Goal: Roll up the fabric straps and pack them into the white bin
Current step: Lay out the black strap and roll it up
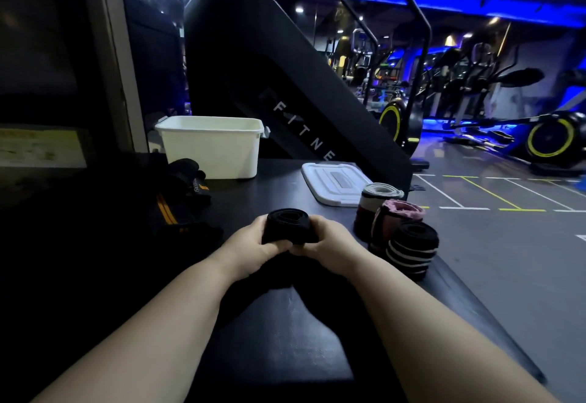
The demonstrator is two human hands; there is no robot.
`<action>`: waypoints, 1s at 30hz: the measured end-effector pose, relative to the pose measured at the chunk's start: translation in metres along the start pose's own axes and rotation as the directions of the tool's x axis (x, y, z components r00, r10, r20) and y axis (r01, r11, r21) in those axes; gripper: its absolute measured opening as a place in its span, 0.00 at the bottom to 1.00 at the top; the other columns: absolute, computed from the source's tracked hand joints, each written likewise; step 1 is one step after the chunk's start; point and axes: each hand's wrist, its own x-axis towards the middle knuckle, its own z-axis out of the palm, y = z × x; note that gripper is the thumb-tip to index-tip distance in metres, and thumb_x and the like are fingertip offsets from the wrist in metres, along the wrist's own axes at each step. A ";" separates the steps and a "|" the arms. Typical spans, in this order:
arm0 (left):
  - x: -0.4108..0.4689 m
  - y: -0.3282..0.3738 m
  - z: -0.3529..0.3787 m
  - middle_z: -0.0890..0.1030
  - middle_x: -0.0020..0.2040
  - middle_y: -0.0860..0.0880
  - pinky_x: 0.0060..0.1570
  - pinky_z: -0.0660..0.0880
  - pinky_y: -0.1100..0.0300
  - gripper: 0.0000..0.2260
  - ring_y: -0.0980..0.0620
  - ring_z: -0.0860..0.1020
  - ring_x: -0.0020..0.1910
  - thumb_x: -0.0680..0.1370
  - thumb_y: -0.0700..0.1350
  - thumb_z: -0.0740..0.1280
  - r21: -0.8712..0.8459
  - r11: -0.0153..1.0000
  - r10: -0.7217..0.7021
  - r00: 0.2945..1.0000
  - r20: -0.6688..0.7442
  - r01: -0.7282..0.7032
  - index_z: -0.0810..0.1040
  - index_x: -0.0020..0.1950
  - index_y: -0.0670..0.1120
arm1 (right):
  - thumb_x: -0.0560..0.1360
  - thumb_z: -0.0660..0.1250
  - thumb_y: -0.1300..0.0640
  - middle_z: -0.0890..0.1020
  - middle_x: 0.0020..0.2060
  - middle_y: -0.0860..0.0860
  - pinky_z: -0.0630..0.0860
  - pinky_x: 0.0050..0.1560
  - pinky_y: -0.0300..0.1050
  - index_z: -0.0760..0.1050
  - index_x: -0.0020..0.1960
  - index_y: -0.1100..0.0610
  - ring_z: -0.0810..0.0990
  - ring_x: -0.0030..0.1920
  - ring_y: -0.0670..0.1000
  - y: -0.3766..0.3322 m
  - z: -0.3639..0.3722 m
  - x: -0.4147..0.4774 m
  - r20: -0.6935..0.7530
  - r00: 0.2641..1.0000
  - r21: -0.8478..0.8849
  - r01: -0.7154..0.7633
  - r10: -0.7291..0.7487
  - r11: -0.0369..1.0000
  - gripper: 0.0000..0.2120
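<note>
Both hands are on one job: left hand (250, 245) and right hand (326, 241) grip a black strap (290, 226) between them, fingers curled round its sides, thumbs at its near edge. The strap is wound into a fat coil, mid-front of the desk (285, 323); resting on it or just above, cannot tell. Dark fabric seems to trail from the coil toward the body, too dark against the desk to say how much is loose.

Right of the hands, three finished rolls stand on end, touching in a row: grey roll (377, 203), pink roll (396, 222), striped black roll (412, 250) nearest. None is in the bin yet.

Left of the hands is a loose pile: orange-striped strap (171, 212) lying flat, more black straps (190, 177) beyond it beside the bin. Not rolled, count unclear.

White bin (211, 149) sits far left on the desk, open. Its lid (333, 187) lies flat, well apart to the right, behind the rolls. The bin's inside is not visible.

Judgement: rolling is roughly half done, packing not started as far as shown. Left to do: finish this coil, roll the pile, load all rolls into the bin.
</note>
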 end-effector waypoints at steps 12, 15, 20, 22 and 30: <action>-0.053 0.087 0.071 0.77 0.49 0.59 0.46 0.69 0.78 0.17 0.60 0.76 0.50 0.75 0.40 0.71 0.039 0.982 0.167 0.947 0.275 -0.185 0.75 0.62 0.50 | 0.68 0.76 0.65 0.81 0.49 0.36 0.68 0.49 0.24 0.71 0.55 0.39 0.76 0.49 0.28 0.039 -0.060 -0.130 -0.211 0.977 -0.019 -0.044 0.039 0.999 0.28; -0.057 0.097 0.097 0.80 0.54 0.53 0.52 0.74 0.70 0.20 0.56 0.78 0.53 0.73 0.39 0.73 0.010 0.987 0.155 0.955 0.254 -0.163 0.75 0.64 0.45 | 0.68 0.76 0.67 0.81 0.50 0.41 0.71 0.47 0.26 0.69 0.57 0.45 0.79 0.47 0.30 0.053 -0.073 -0.153 -0.268 0.957 0.073 -0.093 0.109 0.993 0.27; -0.054 0.104 0.134 0.82 0.57 0.51 0.61 0.75 0.54 0.23 0.52 0.79 0.57 0.70 0.44 0.76 0.030 0.993 0.109 0.978 0.176 -0.116 0.76 0.63 0.50 | 0.69 0.75 0.67 0.81 0.47 0.44 0.72 0.43 0.25 0.67 0.57 0.51 0.79 0.42 0.30 0.067 -0.089 -0.174 -0.342 0.929 0.111 -0.110 0.142 0.988 0.25; -0.053 0.110 0.144 0.82 0.57 0.51 0.61 0.74 0.54 0.23 0.52 0.79 0.57 0.70 0.46 0.76 0.046 0.992 0.112 0.983 0.146 -0.120 0.76 0.63 0.51 | 0.69 0.75 0.67 0.82 0.49 0.45 0.74 0.49 0.30 0.67 0.58 0.50 0.81 0.45 0.34 0.075 -0.093 -0.177 -0.356 0.920 0.127 -0.127 0.165 0.984 0.25; -0.054 0.118 0.159 0.82 0.53 0.53 0.58 0.75 0.57 0.20 0.53 0.79 0.55 0.69 0.49 0.76 0.077 0.987 0.136 0.988 0.068 -0.141 0.78 0.61 0.55 | 0.71 0.74 0.67 0.84 0.53 0.49 0.77 0.59 0.49 0.69 0.60 0.44 0.83 0.53 0.46 0.092 -0.100 -0.175 -0.368 0.910 0.206 -0.119 0.190 0.971 0.26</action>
